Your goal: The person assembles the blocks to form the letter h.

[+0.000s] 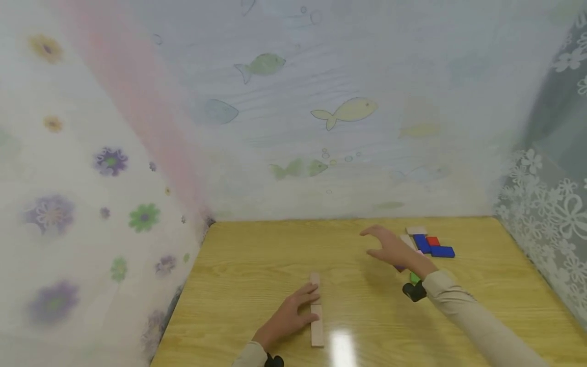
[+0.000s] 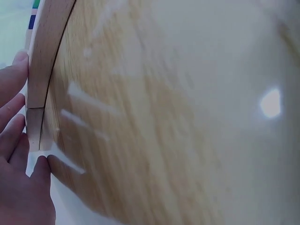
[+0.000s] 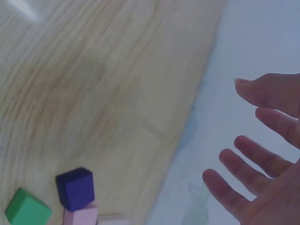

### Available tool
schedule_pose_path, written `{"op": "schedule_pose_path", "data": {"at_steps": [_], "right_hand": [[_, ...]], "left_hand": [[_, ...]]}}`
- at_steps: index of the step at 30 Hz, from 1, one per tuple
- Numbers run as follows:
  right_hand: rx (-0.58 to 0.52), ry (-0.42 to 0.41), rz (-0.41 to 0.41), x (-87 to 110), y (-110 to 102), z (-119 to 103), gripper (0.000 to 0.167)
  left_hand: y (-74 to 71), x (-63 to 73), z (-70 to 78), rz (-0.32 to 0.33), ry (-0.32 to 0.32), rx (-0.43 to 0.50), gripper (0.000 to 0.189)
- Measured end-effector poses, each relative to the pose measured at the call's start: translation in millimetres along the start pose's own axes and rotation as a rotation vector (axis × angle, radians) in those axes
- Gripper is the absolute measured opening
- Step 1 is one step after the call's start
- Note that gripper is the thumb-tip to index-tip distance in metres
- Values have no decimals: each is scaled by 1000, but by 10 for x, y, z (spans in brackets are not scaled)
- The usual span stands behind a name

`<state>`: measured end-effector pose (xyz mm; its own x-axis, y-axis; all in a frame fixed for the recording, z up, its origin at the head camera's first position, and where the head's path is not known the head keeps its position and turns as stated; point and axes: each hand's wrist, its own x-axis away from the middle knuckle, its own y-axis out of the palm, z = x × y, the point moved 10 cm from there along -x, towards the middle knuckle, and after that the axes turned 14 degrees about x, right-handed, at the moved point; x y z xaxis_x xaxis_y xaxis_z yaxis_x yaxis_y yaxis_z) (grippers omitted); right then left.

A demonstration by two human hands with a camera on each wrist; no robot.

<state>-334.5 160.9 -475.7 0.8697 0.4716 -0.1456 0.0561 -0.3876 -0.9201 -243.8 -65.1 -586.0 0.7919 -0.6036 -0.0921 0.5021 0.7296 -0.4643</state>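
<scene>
Two plain wooden blocks lie end to end in a straight line on the table, the nearer block and the farther block. My left hand rests along their left side, thumb at the nearer one and fingers reaching to the farther one. In the left wrist view the fingertips touch the side of the wooden blocks. Raised above the table, my right hand has spread, slightly bent fingers and holds nothing. Below it sit a purple block, a green block and a pink block.
Beyond the right hand lie two blue blocks, a red block and plain wooden blocks. Fabric with fish drawings hangs along the table's back edge. Flowered cloths border the sides. The wooden tabletop reflects a bright light.
</scene>
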Motion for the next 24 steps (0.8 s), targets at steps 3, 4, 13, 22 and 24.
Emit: {"op": "schedule_pose_path", "data": {"at_steps": [3,4,13,22,24], "right_hand": [[10,3,9,19,-34,67,43],[16,7,13,20,-45,92,43],[18,49,-13,41,-17,378,44],[40,76,8,93,-25,647,44],[40,90,2,107,-14,692,44]], "left_hand": [[-2,2,-16,-10,-8,2,53],[-1,3,-22,-14,-10,3,53],[11,2,-37,-12,6,35,52],[16,-9,-7,-8,46,17,52],[8,-12,-9,-9,49,17,51]]}}
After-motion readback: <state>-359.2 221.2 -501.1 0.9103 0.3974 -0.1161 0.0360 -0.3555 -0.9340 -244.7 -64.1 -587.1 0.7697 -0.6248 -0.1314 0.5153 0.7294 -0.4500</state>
